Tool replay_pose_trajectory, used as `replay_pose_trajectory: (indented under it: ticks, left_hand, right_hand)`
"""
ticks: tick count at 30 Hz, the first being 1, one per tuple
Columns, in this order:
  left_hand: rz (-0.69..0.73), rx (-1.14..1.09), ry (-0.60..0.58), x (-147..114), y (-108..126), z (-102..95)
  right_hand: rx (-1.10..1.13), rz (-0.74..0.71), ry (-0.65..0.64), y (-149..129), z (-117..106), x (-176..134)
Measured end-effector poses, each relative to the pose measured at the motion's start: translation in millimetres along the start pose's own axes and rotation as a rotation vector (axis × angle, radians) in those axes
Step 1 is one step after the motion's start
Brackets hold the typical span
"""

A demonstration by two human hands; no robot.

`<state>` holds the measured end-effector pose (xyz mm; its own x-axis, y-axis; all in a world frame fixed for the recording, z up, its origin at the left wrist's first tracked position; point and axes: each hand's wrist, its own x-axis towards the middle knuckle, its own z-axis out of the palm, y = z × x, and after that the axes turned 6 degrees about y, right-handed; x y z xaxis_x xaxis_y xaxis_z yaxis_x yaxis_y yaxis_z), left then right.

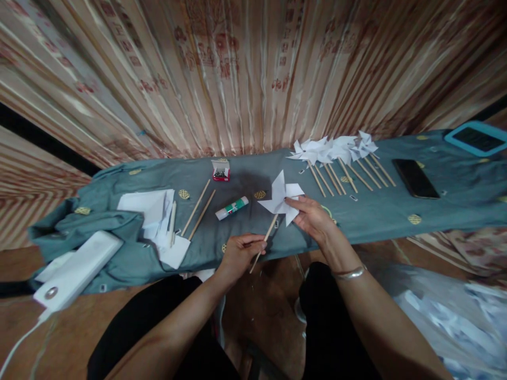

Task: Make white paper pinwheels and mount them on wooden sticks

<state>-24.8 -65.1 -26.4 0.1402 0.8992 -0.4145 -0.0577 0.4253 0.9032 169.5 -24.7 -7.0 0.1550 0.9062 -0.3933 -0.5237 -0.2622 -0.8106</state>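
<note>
A white paper pinwheel (279, 194) on a thin wooden stick (270, 230) is held up over the near edge of the cloth. My left hand (241, 255) is closed around the lower part of the stick. At the pinwheel's centre and right blade, my right hand (312, 215) pinches the paper between thumb and fingers. A glue stick (232, 208) with a green label lies just left of the pinwheel. Behind it sits a small open red box (221, 171) with small dark pieces inside. Two loose wooden sticks (202, 215) lie farther left.
Several finished pinwheels (336, 150) lie in a row at the back right, beside a black phone (415, 178). A blue-framed device (477, 138) is at the far right. Paper sheets (148, 208) and a white power strip (79, 272) lie left. Behind hangs a curtain (245, 79).
</note>
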Motion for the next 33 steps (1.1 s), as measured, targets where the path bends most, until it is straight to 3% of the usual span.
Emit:
replay_pose_trajectory:
  ticks: [6,16,33]
  left_hand:
    - [-0.069,-0.099,0.042,2.0,-1.2,3.2]
    - [-0.047,-0.139,0.080,3.7,4.1,3.9]
    - [-0.004,-0.105,0.090,8.6,2.5,1.4]
  right_hand:
    - [0.006,0.023,0.029,1.3,-3.5,1.9]
    - [0.034,0.051,0.091,-0.7,-7.4,6.6]
    - [-0.018,0.100,0.030,-3.0,-4.4,-0.2]
